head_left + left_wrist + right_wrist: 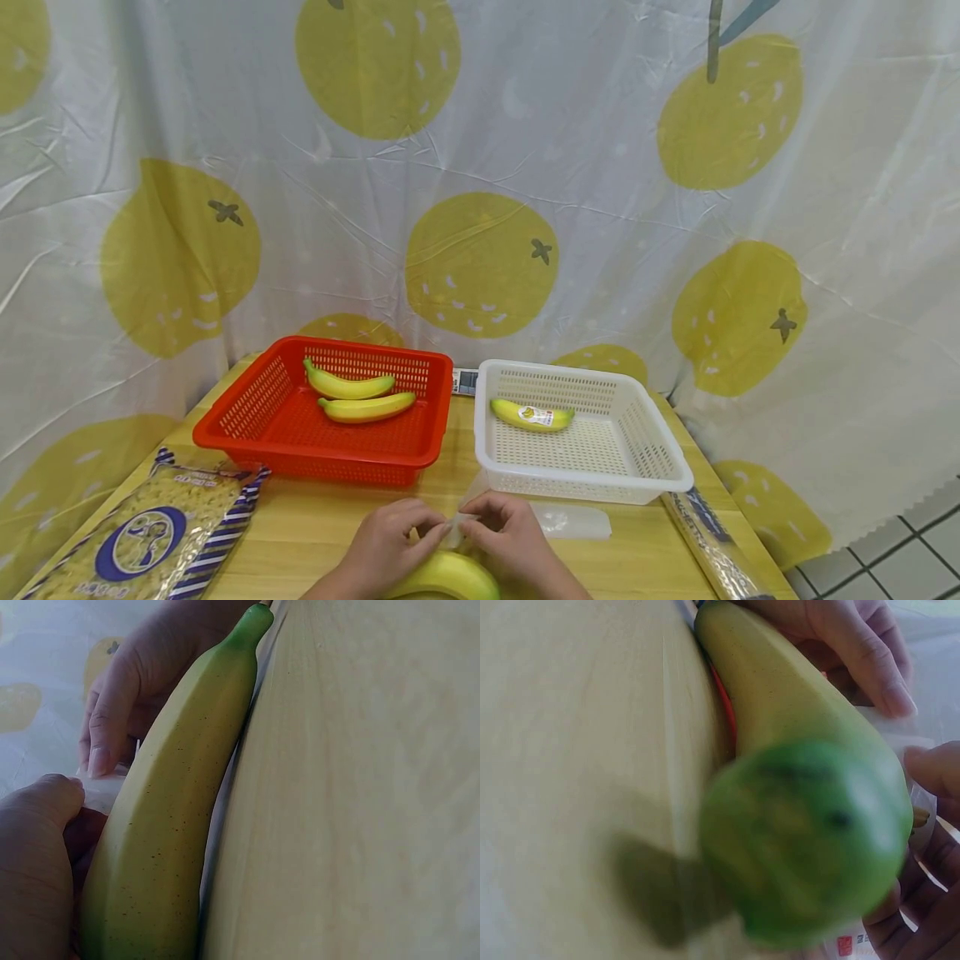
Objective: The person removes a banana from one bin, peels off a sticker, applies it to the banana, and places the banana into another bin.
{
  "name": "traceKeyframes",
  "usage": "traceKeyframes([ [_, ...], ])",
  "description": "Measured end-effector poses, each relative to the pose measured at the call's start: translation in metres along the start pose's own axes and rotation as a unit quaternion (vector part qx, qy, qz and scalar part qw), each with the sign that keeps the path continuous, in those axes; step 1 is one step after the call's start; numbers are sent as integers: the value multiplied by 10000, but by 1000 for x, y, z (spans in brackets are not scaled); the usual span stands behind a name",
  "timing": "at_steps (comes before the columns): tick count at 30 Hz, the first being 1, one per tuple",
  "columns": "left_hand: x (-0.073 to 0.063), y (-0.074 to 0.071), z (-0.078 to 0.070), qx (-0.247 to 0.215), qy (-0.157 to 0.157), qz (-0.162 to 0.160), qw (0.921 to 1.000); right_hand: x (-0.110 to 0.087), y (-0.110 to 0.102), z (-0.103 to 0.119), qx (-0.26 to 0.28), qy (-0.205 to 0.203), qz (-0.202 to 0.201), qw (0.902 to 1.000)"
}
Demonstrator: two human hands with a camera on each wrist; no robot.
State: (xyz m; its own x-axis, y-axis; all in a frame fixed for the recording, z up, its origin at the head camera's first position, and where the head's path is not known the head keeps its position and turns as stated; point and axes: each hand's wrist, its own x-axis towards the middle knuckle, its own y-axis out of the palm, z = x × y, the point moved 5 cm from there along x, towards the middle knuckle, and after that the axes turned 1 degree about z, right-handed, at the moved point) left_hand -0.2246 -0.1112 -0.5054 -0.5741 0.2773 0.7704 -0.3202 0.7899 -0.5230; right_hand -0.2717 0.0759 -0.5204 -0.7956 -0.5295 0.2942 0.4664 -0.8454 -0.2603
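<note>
A yellow banana (450,575) with green ends lies on the table at the near edge of the head view, just below both hands. Behind it, the left hand (393,542) pinches a thin translucent plastic film (456,529) between thumb and finger. The right hand (513,533) pinches the same film from the other side, the fingertips of both hands close together. In the right wrist view the banana (795,697) covers part of the film (900,742). A printed label with a red square (845,945) shows low beside the right fingers.
A red basket (322,462) holds two bananas (367,407). In the white basket (585,483) lies a labelled banana (528,414). A translucent strip (573,521) lies before it. A pasta bag (150,533) is at left, a clear-wrapped package (708,542) at right.
</note>
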Motion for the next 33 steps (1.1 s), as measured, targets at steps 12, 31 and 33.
traceKeyframes([
  [12,2,-2,0,-89,33,-108,9999,2,-1,-2,-157,-463,26,9988],
  [31,2,-2,2,-114,-353,66,9993,2,0,0,-111,-624,17,9980],
  [33,1,-1,4,-139,-419,103,9990,2,0,1,-102,-647,11,9979],
])
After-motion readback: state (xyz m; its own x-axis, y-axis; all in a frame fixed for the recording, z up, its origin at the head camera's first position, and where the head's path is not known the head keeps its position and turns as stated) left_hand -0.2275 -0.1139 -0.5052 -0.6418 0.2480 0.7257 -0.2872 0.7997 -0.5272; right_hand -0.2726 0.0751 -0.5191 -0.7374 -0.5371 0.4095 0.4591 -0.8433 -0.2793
